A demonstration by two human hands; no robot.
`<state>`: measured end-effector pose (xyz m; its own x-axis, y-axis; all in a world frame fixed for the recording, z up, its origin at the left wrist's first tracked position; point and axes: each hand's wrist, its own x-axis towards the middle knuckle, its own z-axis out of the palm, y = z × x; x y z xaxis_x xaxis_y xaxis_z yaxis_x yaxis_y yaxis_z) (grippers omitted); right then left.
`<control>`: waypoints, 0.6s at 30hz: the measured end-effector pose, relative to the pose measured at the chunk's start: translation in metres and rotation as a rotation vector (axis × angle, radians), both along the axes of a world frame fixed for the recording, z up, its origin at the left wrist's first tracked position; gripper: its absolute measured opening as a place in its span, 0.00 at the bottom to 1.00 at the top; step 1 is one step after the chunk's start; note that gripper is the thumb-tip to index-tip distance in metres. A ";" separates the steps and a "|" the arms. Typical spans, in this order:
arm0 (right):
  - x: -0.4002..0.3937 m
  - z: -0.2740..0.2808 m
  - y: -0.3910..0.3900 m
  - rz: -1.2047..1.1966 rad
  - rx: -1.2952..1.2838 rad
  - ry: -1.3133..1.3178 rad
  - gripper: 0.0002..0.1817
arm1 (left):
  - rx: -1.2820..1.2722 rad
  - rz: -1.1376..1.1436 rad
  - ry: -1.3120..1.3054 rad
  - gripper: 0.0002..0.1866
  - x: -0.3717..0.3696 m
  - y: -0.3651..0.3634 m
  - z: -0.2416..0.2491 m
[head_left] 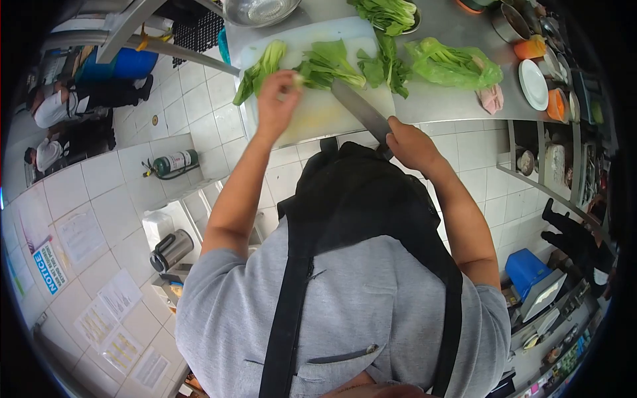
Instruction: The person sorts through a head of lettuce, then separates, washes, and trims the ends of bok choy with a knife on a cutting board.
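Note:
My right hand (413, 146) is wrapped round the handle of a large knife (361, 109), whose blade points up and left over the white cutting board (318, 123). Near the board's left side, my left hand (277, 99) has its fingers bent round a small pale piece (298, 79), slightly blurred. Just above that hand lies a leafy green head (269, 60). Another green bunch (332, 61) rests mid-board, close to the knife tip. More leaves (388, 66) lie at the board's right edge.
Right of the board are a green plastic bag (454, 63), a pink cloth (491, 99) and a white plate (533, 84). A metal bowl (260, 9) stands behind the board, beside a dish of greens (391, 14). Other people (63, 106) are at far left and far right.

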<state>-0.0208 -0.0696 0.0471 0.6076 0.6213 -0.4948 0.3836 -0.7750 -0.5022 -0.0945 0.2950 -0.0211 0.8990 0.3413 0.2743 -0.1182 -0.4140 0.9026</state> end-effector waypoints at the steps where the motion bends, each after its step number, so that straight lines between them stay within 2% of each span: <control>1: 0.001 -0.005 -0.001 -0.002 0.014 0.030 0.14 | -0.199 0.080 -0.026 0.08 0.005 0.010 0.009; 3: 0.000 -0.012 -0.003 -0.024 0.048 0.029 0.13 | -0.361 0.265 -0.049 0.05 0.013 0.038 0.041; 4: 0.000 -0.013 -0.004 -0.042 0.078 0.035 0.13 | -0.435 0.279 -0.164 0.04 0.021 0.045 0.065; 7: 0.000 0.000 -0.011 -0.052 0.114 0.034 0.13 | -0.359 0.233 -0.261 0.05 0.033 0.051 0.102; 8: 0.000 0.009 -0.016 -0.043 0.114 0.031 0.13 | -0.047 0.150 -0.249 0.06 0.038 0.047 0.105; 9: -0.002 0.022 -0.022 -0.130 0.163 0.106 0.13 | 0.264 0.066 -0.229 0.09 0.041 0.042 0.105; 10: -0.003 0.030 -0.028 -0.218 0.211 0.181 0.13 | 0.418 -0.067 -0.212 0.11 0.043 0.029 0.105; 11: -0.004 0.028 -0.039 -0.209 0.210 0.178 0.13 | 0.570 -0.202 -0.192 0.14 0.047 0.014 0.103; 13: -0.008 0.021 -0.064 -0.295 0.339 0.085 0.10 | 0.799 -0.442 -0.143 0.15 0.051 -0.007 0.056; 14: -0.008 0.024 -0.071 -0.298 0.336 0.081 0.10 | 0.796 -0.443 -0.149 0.15 0.050 -0.015 0.039; 16: -0.009 0.037 -0.084 -0.435 0.206 0.144 0.13 | 0.825 -0.659 -0.042 0.18 0.054 -0.031 0.025; 17: -0.011 0.043 -0.089 -0.449 0.201 0.137 0.13 | 0.764 -0.652 0.008 0.26 0.056 -0.034 0.019; 18: -0.013 0.051 -0.090 -0.499 0.189 0.175 0.12 | 0.760 -0.664 -0.004 0.26 0.065 -0.038 0.020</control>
<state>-0.0339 -0.1596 0.0984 0.7694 0.3670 -0.5228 -0.1085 -0.7314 -0.6732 -0.0291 0.2573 -0.0007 0.8423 -0.4946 0.2144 -0.5363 -0.7289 0.4255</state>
